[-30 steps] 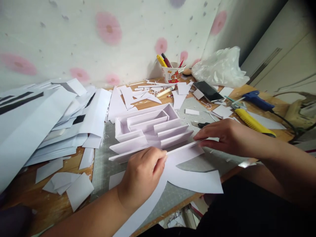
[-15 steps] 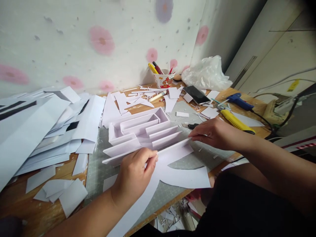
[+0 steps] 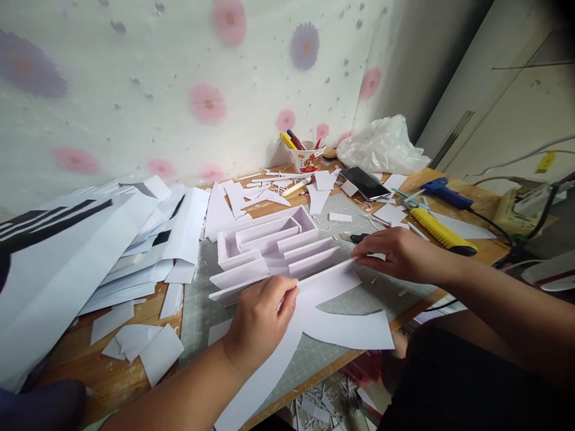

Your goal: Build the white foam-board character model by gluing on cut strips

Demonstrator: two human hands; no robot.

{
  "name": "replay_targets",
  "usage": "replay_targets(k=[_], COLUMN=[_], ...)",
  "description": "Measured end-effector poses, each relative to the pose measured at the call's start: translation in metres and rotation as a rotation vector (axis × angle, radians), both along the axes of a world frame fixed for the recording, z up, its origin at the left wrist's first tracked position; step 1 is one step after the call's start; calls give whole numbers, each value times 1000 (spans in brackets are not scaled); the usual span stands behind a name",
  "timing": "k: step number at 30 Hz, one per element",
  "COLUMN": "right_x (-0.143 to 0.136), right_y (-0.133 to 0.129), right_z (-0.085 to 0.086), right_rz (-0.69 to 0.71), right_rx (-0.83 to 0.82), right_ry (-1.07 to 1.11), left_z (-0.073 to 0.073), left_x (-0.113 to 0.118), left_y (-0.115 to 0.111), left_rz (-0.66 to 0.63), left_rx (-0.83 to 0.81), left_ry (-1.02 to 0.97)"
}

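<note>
On the grey cutting mat (image 3: 197, 311) stands a white foam-board model (image 3: 269, 242) with low upright walls and several channels. Along its near side runs a long narrow white strip (image 3: 326, 270), standing on edge. My left hand (image 3: 265, 314) pinches the strip near its middle, thumb against fingers. At the strip's right end, my right hand (image 3: 393, 254) grips it between thumb and fingertips. A curved white sheet (image 3: 350, 326) lies flat on the mat below the strip and passes under my left forearm. A black-handled craft knife (image 3: 357, 237) lies just beyond my right fingers.
Stacked white sheets (image 3: 175, 233) and offcuts (image 3: 162, 353) cover the left side. At the back are a paper cup of pens (image 3: 308, 160), a phone (image 3: 365, 182) and a plastic bag (image 3: 384, 143). A blue glue gun (image 3: 447, 191) and a yellow cutter (image 3: 442, 231) lie right.
The view has shifted, so everything appears slightly lower and further right. Both hands keep their hold on the strip, with little visible movement against the model.
</note>
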State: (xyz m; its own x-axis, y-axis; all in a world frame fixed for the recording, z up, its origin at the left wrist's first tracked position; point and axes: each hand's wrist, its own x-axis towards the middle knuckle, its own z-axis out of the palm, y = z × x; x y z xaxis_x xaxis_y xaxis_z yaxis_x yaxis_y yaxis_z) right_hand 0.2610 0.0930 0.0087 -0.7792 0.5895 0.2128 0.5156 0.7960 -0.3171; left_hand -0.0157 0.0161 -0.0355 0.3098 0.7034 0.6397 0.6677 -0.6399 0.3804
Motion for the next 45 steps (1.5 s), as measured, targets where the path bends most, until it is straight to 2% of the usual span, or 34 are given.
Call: replay_targets(k=[8, 13, 19, 40, 45], right_x=[-24, -41, -52, -55, -41], right_y=[-14, -18, -19, -19, -18], right_z=[-4, -9, -12, -13, -6], right_rz=[24, 32, 15, 15, 27], right_rx=[128, 127, 133, 127, 110], right_ry=[-69, -84, -92, -112, -101], left_z=[4, 5, 3, 2, 1], left_x=[-1, 0, 0, 1, 1], left_y=[0, 1, 3, 2, 3], left_rz=[-47, -112, -132, -124, -113], left_rx=[44, 16, -5, -44, -26], left_ry=[21, -17, -34, -35, -25])
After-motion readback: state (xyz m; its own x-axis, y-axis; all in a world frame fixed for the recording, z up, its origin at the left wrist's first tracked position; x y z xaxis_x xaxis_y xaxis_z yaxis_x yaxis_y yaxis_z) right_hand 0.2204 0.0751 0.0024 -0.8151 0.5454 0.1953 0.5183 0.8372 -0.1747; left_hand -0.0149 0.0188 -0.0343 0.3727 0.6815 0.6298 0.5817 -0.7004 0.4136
